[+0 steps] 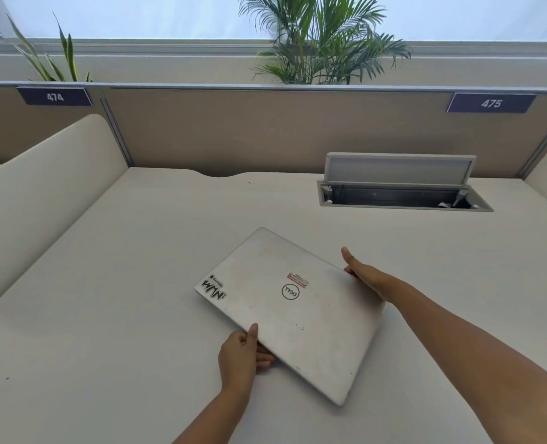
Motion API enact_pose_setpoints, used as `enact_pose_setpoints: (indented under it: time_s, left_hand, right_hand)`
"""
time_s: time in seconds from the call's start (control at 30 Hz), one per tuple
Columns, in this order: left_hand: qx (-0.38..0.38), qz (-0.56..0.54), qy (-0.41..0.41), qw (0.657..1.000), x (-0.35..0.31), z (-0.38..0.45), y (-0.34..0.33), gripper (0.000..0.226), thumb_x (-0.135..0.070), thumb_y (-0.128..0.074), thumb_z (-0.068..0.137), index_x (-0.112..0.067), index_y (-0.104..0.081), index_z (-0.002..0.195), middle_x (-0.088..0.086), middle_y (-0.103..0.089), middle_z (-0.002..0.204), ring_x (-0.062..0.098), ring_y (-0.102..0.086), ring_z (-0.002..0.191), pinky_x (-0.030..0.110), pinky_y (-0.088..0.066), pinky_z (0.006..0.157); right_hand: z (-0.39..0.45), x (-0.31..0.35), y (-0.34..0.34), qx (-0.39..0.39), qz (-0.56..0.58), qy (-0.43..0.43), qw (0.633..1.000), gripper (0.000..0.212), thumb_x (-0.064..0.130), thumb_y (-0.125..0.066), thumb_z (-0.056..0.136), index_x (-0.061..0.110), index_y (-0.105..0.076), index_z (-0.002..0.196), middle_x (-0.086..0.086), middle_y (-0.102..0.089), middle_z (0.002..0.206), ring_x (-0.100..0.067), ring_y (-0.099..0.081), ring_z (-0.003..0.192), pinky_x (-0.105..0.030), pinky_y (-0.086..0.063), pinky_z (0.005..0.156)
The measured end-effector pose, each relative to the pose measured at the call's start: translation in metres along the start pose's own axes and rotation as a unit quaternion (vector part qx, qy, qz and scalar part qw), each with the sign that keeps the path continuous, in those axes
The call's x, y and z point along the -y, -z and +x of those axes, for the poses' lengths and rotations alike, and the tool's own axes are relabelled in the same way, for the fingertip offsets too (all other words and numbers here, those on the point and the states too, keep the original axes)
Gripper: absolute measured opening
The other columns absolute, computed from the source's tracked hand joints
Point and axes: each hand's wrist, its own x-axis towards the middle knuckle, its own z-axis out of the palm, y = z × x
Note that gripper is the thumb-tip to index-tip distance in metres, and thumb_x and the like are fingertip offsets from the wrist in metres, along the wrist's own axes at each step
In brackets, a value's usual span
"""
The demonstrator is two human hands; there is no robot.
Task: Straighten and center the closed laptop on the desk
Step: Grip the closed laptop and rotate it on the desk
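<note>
Your left hand grips the near-left edge of the closed laptop, thumb laid on the lid and fingers curled beneath it; your right hand clasps the far-right edge, thumb raised and spread away from the palm, the other fingers hidden behind the edge. The laptop sits near the middle of the pale worktop, turned at a clear slant to its edges, one corner pointing far and another pointing near-right; whether it rests flat or is slightly lifted, you cannot tell. On the lid you see a round logo, a red-bordered label beside it, and black stickers at the left corner. Far to the right, an open cable hatch is set in the worktop, lid propped up, well apart from the laptop; a beige partition with number plates 474 and 475 stands behind, plants above it.
</note>
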Motion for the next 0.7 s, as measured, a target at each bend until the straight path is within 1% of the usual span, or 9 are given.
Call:
enact_pose_setpoints:
  time_s: [0.03,0.1,0.17,0.3,0.43,0.5,0.57,0.63,0.7]
  left_hand:
    - [0.003,0.0,0.002,1.0,0.0,-0.001,0.0,0.034,-0.028,-0.052,0.092,-0.001,-0.056,0.071,0.002,-0.064,0.039,0.018,-0.063,0.037,0.021,-0.049,0.036]
    - [0.01,0.002,0.005,1.0,0.001,-0.004,0.0,0.035,-0.027,-0.052,0.092,0.0,-0.056,0.071,0.002,-0.064,0.039,0.017,-0.062,0.036,0.02,-0.048,0.035]
    - [0.018,0.005,0.01,1.0,0.002,-0.008,0.0,0.036,-0.027,-0.051,0.092,0.001,-0.056,0.07,0.003,-0.065,0.04,0.016,-0.062,0.036,0.02,-0.048,0.035]
    - [0.031,0.005,0.021,0.999,0.003,-0.011,0.001,0.039,-0.028,-0.052,0.092,0.001,-0.057,0.067,0.004,-0.066,0.044,0.017,-0.062,0.037,0.022,-0.049,0.038]
    - [0.033,-0.001,0.032,0.999,0.003,-0.01,0.003,0.037,-0.026,-0.052,0.092,0.003,-0.057,0.07,0.007,-0.067,0.046,0.018,-0.062,0.036,0.022,-0.049,0.037]
    - [0.033,-0.002,0.033,0.999,0.003,-0.01,0.004,0.036,-0.026,-0.052,0.092,0.002,-0.056,0.069,0.006,-0.066,0.045,0.017,-0.062,0.036,0.021,-0.049,0.037]
    - [0.033,0.006,0.033,0.999,0.002,-0.01,0.004,0.037,-0.026,-0.053,0.092,0.003,-0.056,0.069,0.006,-0.065,0.044,0.015,-0.06,0.034,0.018,-0.046,0.035]
    - [0.036,0.018,0.034,0.999,0.002,-0.01,0.005,0.039,-0.027,-0.053,0.092,0.003,-0.057,0.068,0.007,-0.064,0.043,0.014,-0.057,0.031,0.017,-0.045,0.036]
    - [0.041,0.027,0.035,0.998,0.001,-0.009,0.006,0.04,-0.027,-0.053,0.092,0.001,-0.056,0.064,0.007,-0.063,0.041,0.014,-0.055,0.03,0.02,-0.045,0.038]
  right_hand:
    - [0.001,0.0,0.0,-0.004,0.002,0.006,1.0,0.106,0.095,-0.02,0.049,0.016,-0.066,0.103,-0.003,-0.061,0.117,-0.022,-0.055,0.111,-0.041,-0.031,0.109]
    - [0.002,0.0,0.001,-0.01,0.002,0.017,1.0,0.1,0.094,-0.019,0.05,0.014,-0.067,0.086,-0.002,-0.065,0.099,-0.017,-0.06,0.094,-0.034,-0.038,0.091]
    - [0.003,0.0,0.001,-0.01,-0.003,0.023,1.0,0.095,0.093,-0.017,0.055,0.016,-0.066,0.083,-0.002,-0.066,0.092,-0.016,-0.06,0.088,-0.031,-0.037,0.082]
    - [0.007,-0.002,0.002,-0.001,-0.017,0.016,1.0,0.091,0.091,-0.017,0.062,0.018,-0.067,0.08,0.001,-0.066,0.093,-0.015,-0.06,0.091,-0.033,-0.034,0.09]
    - [0.008,0.0,0.002,0.005,-0.026,0.012,1.0,0.09,0.095,-0.019,0.052,0.021,-0.066,0.074,0.003,-0.064,0.089,-0.014,-0.059,0.089,-0.032,-0.033,0.092]
    - [0.01,0.001,0.003,0.009,-0.031,0.006,0.999,0.094,0.096,-0.02,0.049,0.022,-0.067,0.081,0.003,-0.064,0.096,-0.015,-0.058,0.096,-0.034,-0.032,0.097]
    - [0.014,0.0,0.003,0.01,-0.041,-0.004,0.999,0.101,0.096,-0.02,0.051,0.019,-0.066,0.097,0.001,-0.061,0.112,-0.019,-0.055,0.107,-0.035,-0.029,0.102]
    - [0.017,-0.001,0.002,0.011,-0.049,-0.01,0.999,0.102,0.093,-0.019,0.061,0.017,-0.059,0.116,-0.002,-0.054,0.129,-0.022,-0.048,0.12,-0.037,-0.025,0.107]
    - [0.02,-0.002,-0.001,0.014,-0.05,-0.001,0.999,0.095,0.086,-0.021,0.072,0.017,-0.048,0.132,-0.001,-0.044,0.141,-0.024,-0.039,0.131,-0.039,-0.02,0.112]
